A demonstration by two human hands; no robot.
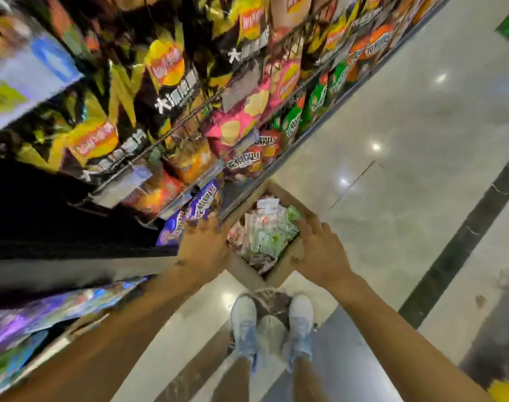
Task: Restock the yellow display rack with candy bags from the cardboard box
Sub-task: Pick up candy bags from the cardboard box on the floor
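L grip (202, 248) and R grip (319, 250) sit on opp. sides of the cardboard box (244, 269), which is btwn them, open top facing up. R grip: fingers straight and spread, laid flat along the box's rim, thumb against the outer wall, nothing pinched. L grip is smeared by blur and pressed to the box's other wall; how its fingers lie can't be told. Candy bags (264, 236) in white, pink and green fill the box, just inside both grips. Beyond the L grip are shelves (186, 195) packed w/ chip bags (166, 65). Below the grips, two white shoes (243, 314) on the glossy floor (421, 140). Whether the box rests on the floor can't be told.
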